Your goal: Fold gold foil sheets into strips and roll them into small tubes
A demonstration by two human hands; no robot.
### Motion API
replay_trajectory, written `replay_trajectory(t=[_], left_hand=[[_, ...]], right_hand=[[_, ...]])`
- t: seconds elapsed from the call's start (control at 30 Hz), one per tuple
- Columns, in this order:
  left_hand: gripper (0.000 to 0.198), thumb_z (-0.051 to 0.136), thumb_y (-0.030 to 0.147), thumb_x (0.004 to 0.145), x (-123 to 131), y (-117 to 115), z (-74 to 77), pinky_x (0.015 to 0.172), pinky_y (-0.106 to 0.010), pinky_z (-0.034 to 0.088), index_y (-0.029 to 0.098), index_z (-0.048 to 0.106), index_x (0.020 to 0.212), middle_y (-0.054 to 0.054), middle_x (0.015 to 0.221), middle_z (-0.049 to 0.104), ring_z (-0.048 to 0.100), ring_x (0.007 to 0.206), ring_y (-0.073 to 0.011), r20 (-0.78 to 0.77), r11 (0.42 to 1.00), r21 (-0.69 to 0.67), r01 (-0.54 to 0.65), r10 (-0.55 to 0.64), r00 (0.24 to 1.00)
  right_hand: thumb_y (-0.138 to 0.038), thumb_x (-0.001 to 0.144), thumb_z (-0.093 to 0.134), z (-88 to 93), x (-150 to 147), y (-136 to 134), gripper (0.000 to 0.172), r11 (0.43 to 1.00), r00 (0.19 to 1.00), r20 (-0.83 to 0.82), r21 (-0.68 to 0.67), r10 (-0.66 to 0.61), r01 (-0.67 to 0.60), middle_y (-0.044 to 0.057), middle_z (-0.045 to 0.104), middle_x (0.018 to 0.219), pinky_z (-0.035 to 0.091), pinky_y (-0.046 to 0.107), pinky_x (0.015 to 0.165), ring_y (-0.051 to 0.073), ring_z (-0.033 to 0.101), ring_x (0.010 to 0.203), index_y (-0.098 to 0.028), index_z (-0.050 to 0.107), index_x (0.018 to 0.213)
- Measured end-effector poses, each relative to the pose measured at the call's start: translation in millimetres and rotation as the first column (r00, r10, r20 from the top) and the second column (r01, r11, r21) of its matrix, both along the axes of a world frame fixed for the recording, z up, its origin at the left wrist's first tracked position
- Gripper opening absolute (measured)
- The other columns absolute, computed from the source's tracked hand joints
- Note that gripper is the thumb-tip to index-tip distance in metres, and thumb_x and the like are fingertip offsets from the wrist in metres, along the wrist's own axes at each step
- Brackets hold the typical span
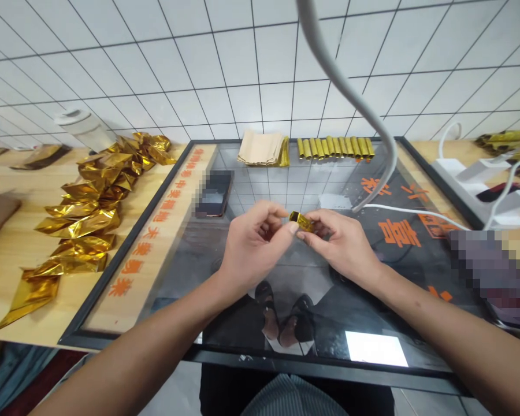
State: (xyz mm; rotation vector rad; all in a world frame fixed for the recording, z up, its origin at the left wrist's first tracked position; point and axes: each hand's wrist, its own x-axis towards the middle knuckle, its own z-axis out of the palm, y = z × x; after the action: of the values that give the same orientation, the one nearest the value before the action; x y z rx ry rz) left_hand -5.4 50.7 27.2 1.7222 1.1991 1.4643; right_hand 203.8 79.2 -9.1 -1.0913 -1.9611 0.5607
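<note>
Nearest to me is my striped shirt (292,398), above black legwear, and just past it runs the dark frame (320,361) of a glass top (242,323). The glass mirrors a pair of feet and a bright patch.

My forearms reach in from both sides. In front of me, over the middle of the glass, is a short gold tube (303,221), tilted, its open end towards my left. My right hand (344,240) pinches its other end between thumb and fingers. My left hand (257,240) has its fingers curled and its thumb tip at the open end; I cannot tell whether it grips or only touches.

At my right lies a dark object (491,277), partly blurred out. Left of the frame, folded gold foil (84,222) is heaped in a long line on the wood (8,306). A phone (216,195) lies on the glass beyond my left hand. To the right, a power strip (461,176) holds white plugs.

At the far edge sit a paper stack (260,147) and, right of it, a row of gold tubes (335,148). A bottle (86,130) leans behind the foil. A tiled wall (238,58) closes the view, a grey stalk (355,104) curving before it.
</note>
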Motion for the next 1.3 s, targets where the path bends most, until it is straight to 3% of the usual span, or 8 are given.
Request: replay_trajectory(t=[0.1, 0.3, 0.47, 0.7, 0.8, 0.97, 1.13, 1.3], left_hand=[[0.008, 0.073, 0.017, 0.088, 1, -1, -4.3, 0.054, -0.021, 0.039, 0.021, 0.067, 0.086, 0.008, 0.065, 0.056, 0.047, 0.055, -0.0069, -0.127, 1.000, 0.017, -0.020, 0.022, 0.992], [0.004, 0.073, 0.020, 0.088, 0, 0, -9.3, 0.055, -0.023, 0.038, 0.022, 0.070, 0.090, 0.009, 0.061, 0.053, 0.046, 0.055, -0.0076, -0.199, 0.997, 0.021, -0.073, 0.076, 0.977], [0.003, 0.074, 0.023, 0.089, 1, -1, -9.1, 0.054, -0.023, 0.038, 0.021, 0.074, 0.091, 0.008, 0.061, 0.054, 0.047, 0.054, -0.0077, -0.177, 0.996, -0.003, -0.094, 0.092, 0.980], [0.013, 0.068, 0.015, 0.093, 0, -2, -4.4, 0.053, -0.022, 0.036, 0.020, 0.071, 0.081, 0.007, 0.065, 0.055, 0.046, 0.056, -0.0069, -0.139, 0.999, 0.035, 0.007, -0.002, 0.990], [0.008, 0.071, 0.014, 0.091, 0, -3, -5.5, 0.055, -0.022, 0.039, 0.021, 0.071, 0.095, 0.008, 0.066, 0.054, 0.047, 0.057, -0.0072, -0.122, 0.998, 0.065, 0.016, -0.008, 0.992], [0.051, 0.081, 0.016, 0.086, -2, 1, -9.1, 0.060, -0.023, 0.045, 0.023, 0.067, 0.134, 0.007, 0.080, 0.057, 0.051, 0.063, -0.0088, -0.163, 0.999, 0.008, 0.049, -0.047, 0.985], [0.028, 0.080, 0.014, 0.089, -5, 4, -3.5, 0.064, -0.024, 0.046, 0.025, 0.080, 0.115, 0.005, 0.080, 0.056, 0.054, 0.069, -0.0099, -0.279, 0.989, 0.078, 0.127, -0.101, 0.955], [0.024, 0.079, 0.013, 0.091, -3, 1, 1.7, 0.064, -0.022, 0.048, 0.025, 0.080, 0.112, 0.005, 0.078, 0.059, 0.055, 0.068, -0.0099, -0.340, 0.981, 0.100, 0.167, -0.124, 0.932]], right_hand=[[-0.027, 0.095, 0.080, -0.5, 0, -1, 0.013, 1.000, 1.000, 0.024, 0.022, -0.018, 0.017, 0.001, 0.077, 0.089, 0.054, 0.034, 0.075, 0.020, 0.071, 0.078, -0.023, 0.074, 0.106], [-0.022, 0.096, 0.077, 1.7, 0, -3, 0.015, 0.996, 0.998, 0.063, 0.086, -0.014, 0.008, 0.003, 0.076, 0.091, 0.055, 0.035, 0.074, 0.021, 0.071, 0.078, -0.021, 0.074, 0.110], [-0.021, 0.097, 0.075, 2.5, -2, -3, 0.014, 0.989, 0.996, 0.086, 0.143, 0.017, -0.029, 0.004, 0.075, 0.093, 0.056, 0.036, 0.075, 0.023, 0.072, 0.081, -0.021, 0.072, 0.111], [-0.020, 0.098, 0.075, 1.7, -3, -3, 0.015, 0.984, 0.996, 0.084, 0.173, 0.035, -0.049, 0.004, 0.076, 0.095, 0.055, 0.035, 0.074, 0.022, 0.072, 0.081, -0.024, 0.071, 0.111], [-0.022, 0.098, 0.076, -0.3, -2, -3, 0.014, 0.987, 0.997, 0.067, 0.151, 0.039, -0.048, 0.003, 0.076, 0.094, 0.054, 0.035, 0.074, 0.021, 0.071, 0.080, -0.023, 0.071, 0.111], [-0.024, 0.099, 0.076, -1.3, -2, -4, 0.013, 0.995, 0.997, -0.001, 0.074, 0.072, -0.072, 0.001, 0.074, 0.093, 0.054, 0.034, 0.074, 0.019, 0.069, 0.080, -0.024, 0.072, 0.111], [-0.027, 0.103, 0.071, 3.8, -2, -5, 0.012, 0.985, 0.985, -0.039, -0.018, 0.170, -0.171, 0.004, 0.076, 0.102, 0.057, 0.034, 0.079, 0.020, 0.071, 0.087, -0.024, 0.073, 0.114], [-0.021, 0.101, 0.070, 4.7, -1, -4, 0.018, 0.972, 0.971, -0.058, -0.028, 0.232, -0.233, 0.004, 0.075, 0.103, 0.056, 0.033, 0.081, 0.020, 0.071, 0.092, -0.024, 0.075, 0.118]])
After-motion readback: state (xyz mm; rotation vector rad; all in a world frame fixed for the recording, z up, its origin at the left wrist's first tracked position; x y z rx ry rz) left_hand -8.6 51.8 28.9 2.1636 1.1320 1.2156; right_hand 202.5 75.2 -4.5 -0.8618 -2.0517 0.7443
